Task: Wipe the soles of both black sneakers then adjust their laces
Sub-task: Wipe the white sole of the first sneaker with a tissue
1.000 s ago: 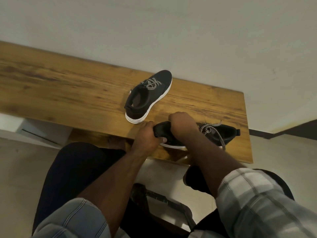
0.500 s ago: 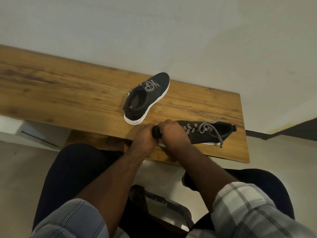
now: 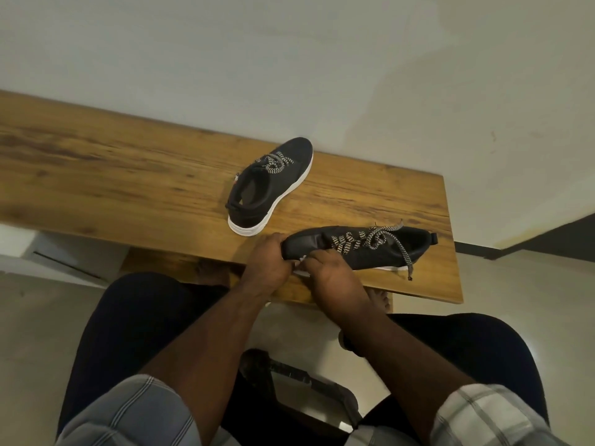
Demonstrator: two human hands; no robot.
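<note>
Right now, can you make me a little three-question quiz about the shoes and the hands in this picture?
1. True or false: the far sneaker stands upright on the wooden table and no hand touches it.
2. Which end of the near sneaker does the left hand grip? A) the toe B) the heel C) the laces
3. Fill in the blank: a loose lace end of the near sneaker hangs down its ____ toward the table's near edge.

Key:
1. True.
2. A, the toe; the right hand is at the sole edge right beside it.
3. Side.
</note>
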